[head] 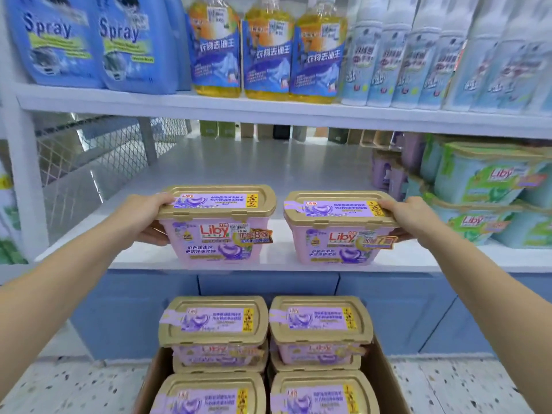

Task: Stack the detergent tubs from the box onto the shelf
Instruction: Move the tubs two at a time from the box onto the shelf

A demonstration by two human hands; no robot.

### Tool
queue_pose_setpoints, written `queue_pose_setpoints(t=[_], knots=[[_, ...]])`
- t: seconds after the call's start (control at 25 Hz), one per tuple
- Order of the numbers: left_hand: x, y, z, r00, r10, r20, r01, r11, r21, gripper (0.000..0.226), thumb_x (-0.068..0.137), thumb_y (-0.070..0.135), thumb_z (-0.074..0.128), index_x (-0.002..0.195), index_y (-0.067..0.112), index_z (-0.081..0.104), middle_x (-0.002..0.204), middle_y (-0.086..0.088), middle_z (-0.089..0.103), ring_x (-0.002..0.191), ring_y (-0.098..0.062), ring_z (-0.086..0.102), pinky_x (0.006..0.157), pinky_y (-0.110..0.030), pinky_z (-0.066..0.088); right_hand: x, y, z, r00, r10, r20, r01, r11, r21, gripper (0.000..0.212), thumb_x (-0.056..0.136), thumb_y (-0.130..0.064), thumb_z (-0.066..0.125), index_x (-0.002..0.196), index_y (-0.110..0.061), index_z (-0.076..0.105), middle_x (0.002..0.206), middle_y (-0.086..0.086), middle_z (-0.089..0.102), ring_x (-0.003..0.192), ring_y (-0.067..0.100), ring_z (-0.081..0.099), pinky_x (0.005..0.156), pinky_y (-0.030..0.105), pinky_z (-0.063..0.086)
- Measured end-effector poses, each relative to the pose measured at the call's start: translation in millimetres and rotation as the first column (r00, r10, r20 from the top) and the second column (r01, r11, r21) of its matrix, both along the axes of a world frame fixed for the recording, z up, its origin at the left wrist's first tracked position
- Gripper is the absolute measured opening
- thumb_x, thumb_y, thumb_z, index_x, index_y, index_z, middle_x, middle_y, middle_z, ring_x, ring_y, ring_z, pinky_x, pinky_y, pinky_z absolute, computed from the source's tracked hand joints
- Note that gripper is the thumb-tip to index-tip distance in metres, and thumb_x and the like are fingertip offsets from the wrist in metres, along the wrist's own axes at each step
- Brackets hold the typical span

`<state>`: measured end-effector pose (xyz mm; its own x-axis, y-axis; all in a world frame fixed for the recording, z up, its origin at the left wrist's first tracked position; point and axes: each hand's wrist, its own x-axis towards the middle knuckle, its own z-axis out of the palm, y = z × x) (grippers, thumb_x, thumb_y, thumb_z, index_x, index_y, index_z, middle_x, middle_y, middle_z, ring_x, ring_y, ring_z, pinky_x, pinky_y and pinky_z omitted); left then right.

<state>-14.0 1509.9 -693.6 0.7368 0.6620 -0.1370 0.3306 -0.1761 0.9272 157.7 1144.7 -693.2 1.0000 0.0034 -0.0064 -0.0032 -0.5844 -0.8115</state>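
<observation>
The left hand is gripping one pink tub by its end, the right hand another, both sitting at the shelf edge (side by side, apart); more are filling the box below.

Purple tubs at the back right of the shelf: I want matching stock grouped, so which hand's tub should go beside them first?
Probably the right hand: its pink Liby tub is nearer the purple tubs; the left hand would reach across.
</observation>
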Motion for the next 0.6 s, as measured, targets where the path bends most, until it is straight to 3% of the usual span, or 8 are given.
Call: queue_pose_setpoints(t=[0.08,0.24,0.36,0.44,0.6], knots=[[13,5,1,1.000,0.003,-0.002,-0.003,1.000,0.024,0.027,0.086,0.029,0.053,0.076,0.006,0.060,0.042,-0.009,0.065,0.034,-0.022,0.061,0.036,-0.028,0.053,10,6,-2,1.000,-0.003,0.011,0.003,1.000,-0.002,0.050,0.080,-0.041,0.057,0.100,0.005,0.060,0.085,0.022,0.065,0.067,0.039,0.068,0.066,0.051,0.058],[36,14,-10,0.999,0.021,-0.029,-0.020,0.999,0.046,0.028,0.085,0.029,0.054,0.085,0.002,0.061,0.069,-0.018,0.066,0.056,-0.031,0.063,0.040,-0.030,0.053,23,18,-13,1.000,-0.008,0.017,0.008,1.000,-0.006,0.049,0.080,-0.044,0.055,0.093,0.002,0.059,0.088,0.023,0.069,0.070,0.038,0.069,0.070,0.050,0.059],[48,19,-24,0.998,0.020,-0.059,-0.018,0.999,0.034,0.030,0.085,0.030,0.054,0.087,0.001,0.060,0.070,-0.018,0.065,0.059,-0.032,0.063,0.042,-0.033,0.054,32,26,-27,0.999,-0.032,0.000,0.032,0.999,0.014,0.040,0.081,-0.043,0.055,0.083,-0.003,0.055,0.085,0.020,0.067,0.066,0.037,0.068,0.069,0.049,0.059],[54,22,-29,0.998,0.021,-0.062,-0.020,0.999,0.030,0.031,0.086,0.031,0.053,0.089,0.002,0.061,0.070,-0.018,0.064,0.058,-0.031,0.062,0.043,-0.032,0.054,38,30,-29,0.998,-0.049,-0.032,0.050,0.999,0.018,0.040,0.083,-0.042,0.055,0.088,-0.002,0.056,0.083,0.017,0.067,0.067,0.036,0.068,0.069,0.048,0.059],[62,23,-31,0.997,0.023,-0.068,-0.020,0.999,0.042,0.034,0.087,0.033,0.051,0.096,0.002,0.061,0.071,-0.018,0.065,0.059,-0.032,0.063,0.049,-0.033,0.055,46,37,-28,0.998,-0.046,-0.051,0.045,0.999,-0.021,0.034,0.085,-0.041,0.052,0.081,-0.007,0.052,0.091,0.019,0.068,0.070,0.036,0.068,0.070,0.046,0.058]])
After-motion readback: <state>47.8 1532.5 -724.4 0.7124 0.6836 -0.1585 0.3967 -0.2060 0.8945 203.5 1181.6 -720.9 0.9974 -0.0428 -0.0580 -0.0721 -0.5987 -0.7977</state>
